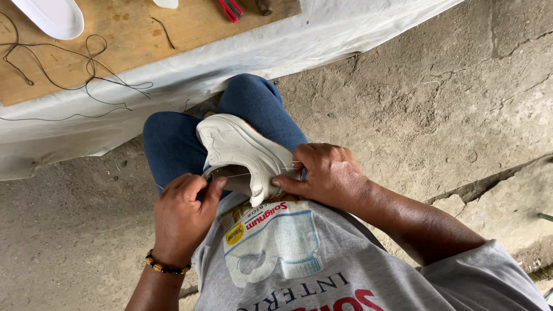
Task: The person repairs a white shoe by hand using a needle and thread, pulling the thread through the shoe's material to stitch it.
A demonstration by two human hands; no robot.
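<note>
A white shoe (242, 152) is held sole-up on the lap, resting between the knees of a seated person in blue jeans (173, 144). Its thick moulded sole faces the camera, and the dark opening of the shoe is turned toward the body. The shoe is judged to be light and fairly stiff in the sole, with a softer upper that would give under pressure; the smooth sole is likely somewhat slippery, so a firm hold is best taken at the sole's edge. A thin thread (230, 174) is seen stretched across the opening between the two hands.

The right hand (328, 173) is clamped on the near edge of the sole, thumb pressed against the side and fingers curled over the top. The left hand (181, 213) is closed at the other side of the shoe, with thumb and fingers pinched together, apparently on the end of the thread; whether a needle is held cannot be told. A beaded bracelet (166, 266) is worn on the left wrist. A grey printed shirt (299, 259) fills the lower part of the view.

Beyond the knees, a low wooden board (132, 40) is laid over a white plastic sheet (288, 52). On the board lie loose dark threads (86, 69), part of a white sole (52, 16), and a red-handled tool (230, 8). The floor (438, 98) is rough, cracked, dusty concrete, lit by daylight.
</note>
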